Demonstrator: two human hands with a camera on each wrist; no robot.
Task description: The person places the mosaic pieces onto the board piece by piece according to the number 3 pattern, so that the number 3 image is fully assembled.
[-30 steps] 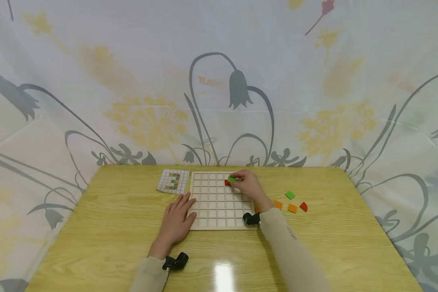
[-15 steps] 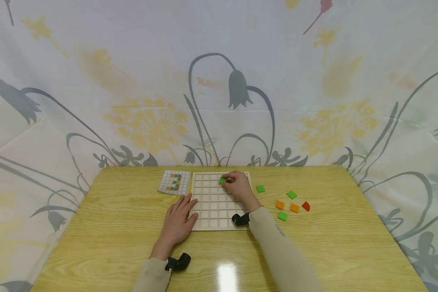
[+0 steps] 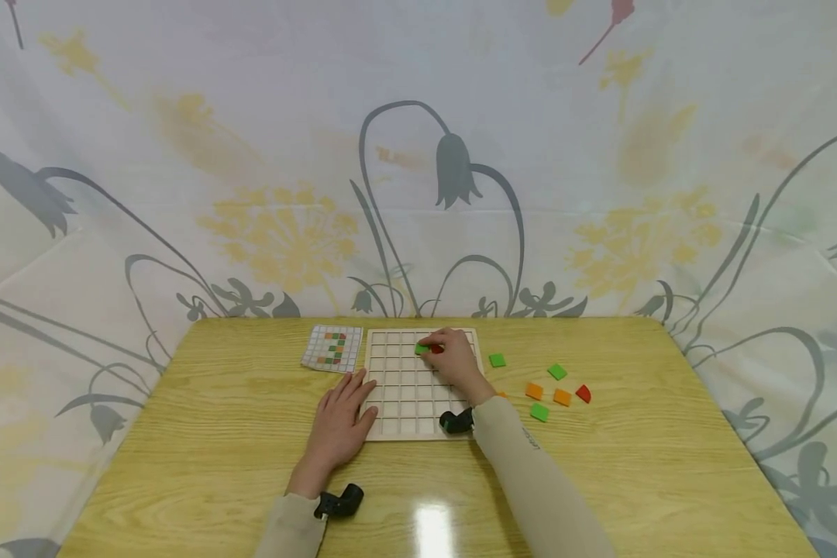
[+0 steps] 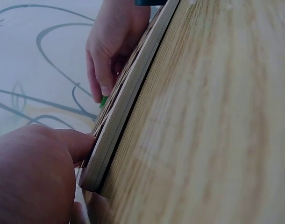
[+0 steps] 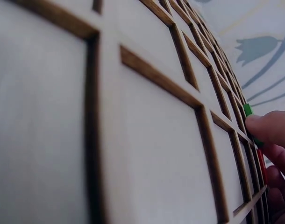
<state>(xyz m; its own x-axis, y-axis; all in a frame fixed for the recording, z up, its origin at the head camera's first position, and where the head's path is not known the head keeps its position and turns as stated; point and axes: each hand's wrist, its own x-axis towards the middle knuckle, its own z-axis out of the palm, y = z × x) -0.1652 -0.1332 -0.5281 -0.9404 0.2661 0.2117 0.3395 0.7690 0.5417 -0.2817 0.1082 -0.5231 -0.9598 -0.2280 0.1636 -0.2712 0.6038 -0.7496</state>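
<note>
A wooden grid board (image 3: 408,395) with square cells lies flat on the table. My right hand (image 3: 456,360) pinches a small green square tile (image 3: 421,349) between thumb and fingers over a cell in the board's upper part. Directly right of that tile, a red tile (image 3: 437,349) sits in the grid, partly covered by the fingers. In the right wrist view the green tile (image 5: 247,109) stands tilted against the grid, above the red tile (image 5: 262,163). My left hand (image 3: 338,422) rests with fingers spread across the board's left edge; the thumb touches the rim in the left wrist view.
Left of the board lies a paper pattern card (image 3: 312,358) with coloured squares. Several loose tiles lie to the right, including a green tile (image 3: 497,360), an orange tile (image 3: 562,397) and a red quarter-round tile (image 3: 583,394). A floral curtain (image 3: 418,256) hangs behind the table.
My right hand has moved left with the green tile, from above the red tile to the cell beside it. Loose tiles behind the right arm have come into view. My left hand stays put.
</note>
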